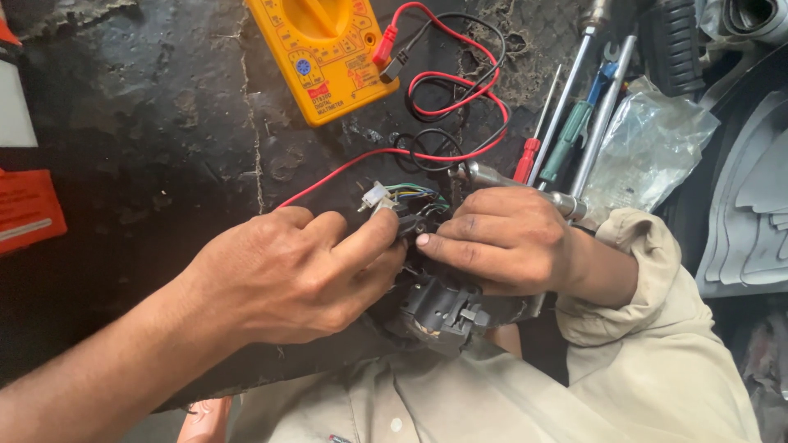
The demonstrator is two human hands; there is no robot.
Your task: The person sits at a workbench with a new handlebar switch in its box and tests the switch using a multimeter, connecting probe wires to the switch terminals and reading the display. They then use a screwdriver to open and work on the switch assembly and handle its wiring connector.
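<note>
Both hands meet over a black electrical part [439, 312] with exposed copper windings, held near my lap at the bench's front edge. My left hand [287, 275] pinches a small black connector [410, 223] at the top of the part between thumb and forefinger. My right hand [505, 242] grips the part from the right, its forefinger touching the same connector. A white plug [375, 196] with coloured wires sticks up just behind the fingers.
A yellow multimeter [324, 53] lies at the back with red and black leads [451, 98] coiled beside it. Screwdrivers and metal rods [574, 123] lie to the right, by a clear plastic bag [648, 148]. A red object [25, 209] sits at the left edge.
</note>
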